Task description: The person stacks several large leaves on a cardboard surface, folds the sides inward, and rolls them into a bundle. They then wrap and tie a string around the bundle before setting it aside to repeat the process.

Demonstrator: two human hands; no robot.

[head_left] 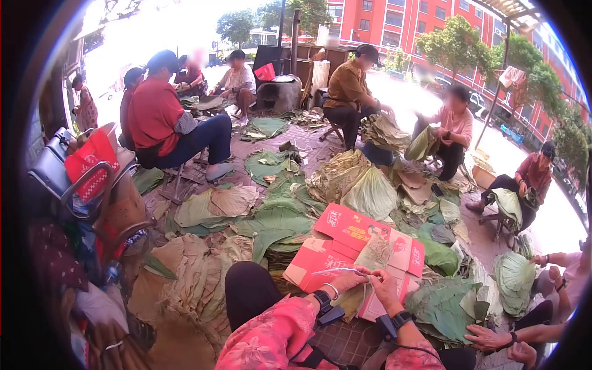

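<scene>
Close together above the flattened red cardboard box (354, 225) are my two hands. My left hand (349, 280) has its fingers pinched on a thin pale strand (336, 270), which trails off to the left. My right hand (385, 287) meets it fingertip to fingertip, also closed, at the strand's end; whether it holds the strand or something else is too small to tell. A dry brownish leaf piece (375, 253) lies on the cardboard just beyond my fingers. Large green leaves (441, 305) are piled to the right of my right hand.
Stacks of dried leaves (197, 277) lie at the left, and a tall leaf bundle (351, 182) stands ahead. Several seated people handle leaves around the pile. A co-worker's hands (490, 338) are close at the lower right. Chairs with a red bag (92, 165) stand at the left.
</scene>
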